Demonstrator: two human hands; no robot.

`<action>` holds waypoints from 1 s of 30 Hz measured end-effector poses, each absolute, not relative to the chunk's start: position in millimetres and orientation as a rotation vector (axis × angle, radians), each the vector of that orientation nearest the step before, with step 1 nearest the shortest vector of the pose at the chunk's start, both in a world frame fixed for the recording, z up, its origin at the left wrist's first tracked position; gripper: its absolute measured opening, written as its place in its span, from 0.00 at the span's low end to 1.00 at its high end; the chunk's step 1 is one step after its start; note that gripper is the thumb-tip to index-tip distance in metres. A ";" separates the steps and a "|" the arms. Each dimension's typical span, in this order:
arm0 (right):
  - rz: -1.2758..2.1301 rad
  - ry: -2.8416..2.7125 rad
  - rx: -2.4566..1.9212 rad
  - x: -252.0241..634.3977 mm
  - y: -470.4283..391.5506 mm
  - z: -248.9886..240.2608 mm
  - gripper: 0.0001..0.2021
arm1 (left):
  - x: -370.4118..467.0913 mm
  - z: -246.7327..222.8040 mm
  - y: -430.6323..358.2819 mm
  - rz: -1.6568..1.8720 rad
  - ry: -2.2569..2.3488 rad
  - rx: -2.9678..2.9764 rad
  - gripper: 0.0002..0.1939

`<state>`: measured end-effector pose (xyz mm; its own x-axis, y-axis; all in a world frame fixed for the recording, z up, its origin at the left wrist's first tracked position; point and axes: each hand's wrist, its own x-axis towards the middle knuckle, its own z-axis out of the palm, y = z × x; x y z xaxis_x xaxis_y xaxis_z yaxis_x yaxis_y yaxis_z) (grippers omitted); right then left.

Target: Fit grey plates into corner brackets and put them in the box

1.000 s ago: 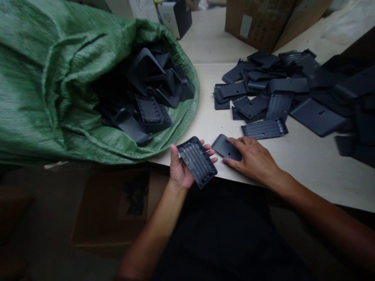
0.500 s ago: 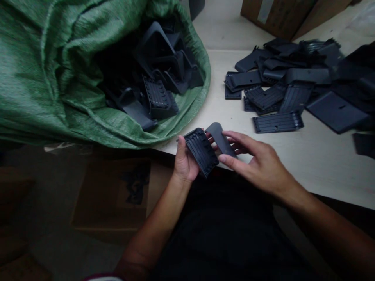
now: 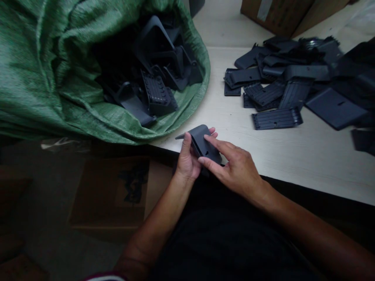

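Note:
My left hand [image 3: 187, 164] is closed around a dark grey bent plastic piece [image 3: 202, 139], its thumb along the near side and fingertips showing past the far side. The piece's smooth face, with a small keyhole slot, is turned up; a thin flange juts out to the left. My right hand [image 3: 234, 158] grips the same piece at its right side, thumb at the lower edge and fingers on the upper face. A second, ribbed piece seems to lie underneath, mostly hidden. Both hands are at the front edge of the white table [image 3: 234, 128].
A green woven sack [image 3: 84, 105] at left gapes open, with several similar grey parts [image 3: 155, 91] inside. Loose dark plastic parts [image 3: 269, 93] are heaped at right. A cardboard box [image 3: 278, 15] stands behind; an open carton [image 3: 108, 195] sits below at lower left.
The smooth piece in my right hand has moved left onto the ribbed piece in my left hand, covering its ribs. My right hand has come in close to the left.

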<state>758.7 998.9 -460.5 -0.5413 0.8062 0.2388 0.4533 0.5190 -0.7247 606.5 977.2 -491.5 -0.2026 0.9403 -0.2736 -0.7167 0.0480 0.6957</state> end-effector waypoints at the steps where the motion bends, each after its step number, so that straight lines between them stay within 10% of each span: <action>1: 0.813 -2.201 -1.032 758.4 997.6 -461.3 0.30 | 607.1 -492.5 976.3 1.552 0.887 0.345 0.36; 20: 1.901 -1.344 -0.774 768.4 1015.8 -458.7 0.19 | 624.3 -481.4 967.0 1.418 0.745 0.548 0.42; 30: 1.835 -1.371 -0.719 764.6 994.3 -460.2 0.15 | 621.3 -436.8 988.6 1.693 0.989 0.154 0.11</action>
